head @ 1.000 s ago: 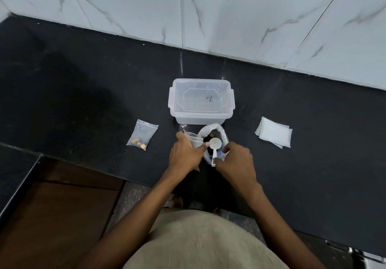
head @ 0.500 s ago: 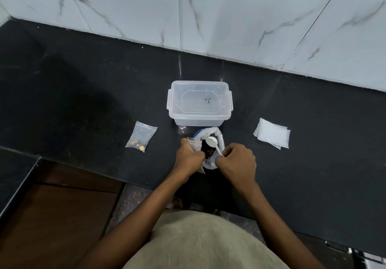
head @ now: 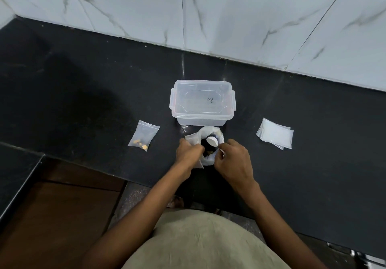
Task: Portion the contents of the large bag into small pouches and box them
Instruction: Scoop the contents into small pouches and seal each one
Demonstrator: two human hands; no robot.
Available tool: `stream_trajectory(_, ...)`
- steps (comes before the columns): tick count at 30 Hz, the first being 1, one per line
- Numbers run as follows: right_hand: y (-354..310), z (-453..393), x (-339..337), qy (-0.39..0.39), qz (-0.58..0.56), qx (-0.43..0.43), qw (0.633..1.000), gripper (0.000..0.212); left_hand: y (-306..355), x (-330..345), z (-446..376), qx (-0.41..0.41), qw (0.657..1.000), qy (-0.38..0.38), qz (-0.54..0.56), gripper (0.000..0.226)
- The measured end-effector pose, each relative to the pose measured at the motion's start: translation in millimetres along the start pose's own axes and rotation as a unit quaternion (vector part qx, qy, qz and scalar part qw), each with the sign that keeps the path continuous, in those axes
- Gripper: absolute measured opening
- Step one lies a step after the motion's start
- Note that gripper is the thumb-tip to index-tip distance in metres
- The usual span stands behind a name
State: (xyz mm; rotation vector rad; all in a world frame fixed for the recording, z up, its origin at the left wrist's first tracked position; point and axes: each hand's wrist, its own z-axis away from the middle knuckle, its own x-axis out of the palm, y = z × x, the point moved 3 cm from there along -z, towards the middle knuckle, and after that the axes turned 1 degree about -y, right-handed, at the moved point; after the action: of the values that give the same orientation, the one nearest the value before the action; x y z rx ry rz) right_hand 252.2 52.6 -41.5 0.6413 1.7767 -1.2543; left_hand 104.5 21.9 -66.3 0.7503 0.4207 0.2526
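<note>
Right hand (head: 232,160) pinches the white scoop (head: 212,141), its bowl inside the large bag (head: 211,145); left hand (head: 189,153) grips an open small pouch (head: 191,140) beside the bag mouth. One filled pouch (head: 144,136) lies left, unboxed. Lidded box (head: 202,103) behind; empty pouches (head: 274,136) remain: task judged early

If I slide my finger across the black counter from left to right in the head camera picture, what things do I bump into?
Little pouch with yellow bits → left hand holding an empty pouch → big bag with the white scoop inside → right hand → stack of empty pouches. The clear lidded box sits behind the bag, so it's left out.
</note>
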Motion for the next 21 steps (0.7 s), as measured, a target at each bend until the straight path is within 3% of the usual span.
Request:
stream_trajectory(2,1,0,2,-0.001,-0.002,0.009,1.0,0.019,3,1,6,0.005,1.0,-0.011,0.008,0.05)
stream_trajectory(5,4,-1,3,-0.023,-0.018,0.026,0.999,0.026,11,3,16,0.043,0.997,-0.035,0.058,0.021)
stream_trajectory(10,11,-3,0,-0.026,-0.065,0.031,0.997,0.029,8,5,12,0.023,0.989,-0.072,0.13,0.036)
stream_trajectory(14,18,-4,0,-0.031,-0.109,0.101,0.988,0.019,1,8,10,0.011,0.984,-0.081,0.156,0.055)
stream_trajectory(16,22,-4,0,-0.043,-0.167,0.165,0.971,0.01,3,7,9,0.022,0.985,-0.066,0.158,0.046)
stream_trajectory(21,31,-2,-1,-0.084,-0.32,0.324,0.887,0.016,3,3,2,0.045,0.993,-0.037,0.102,0.038)
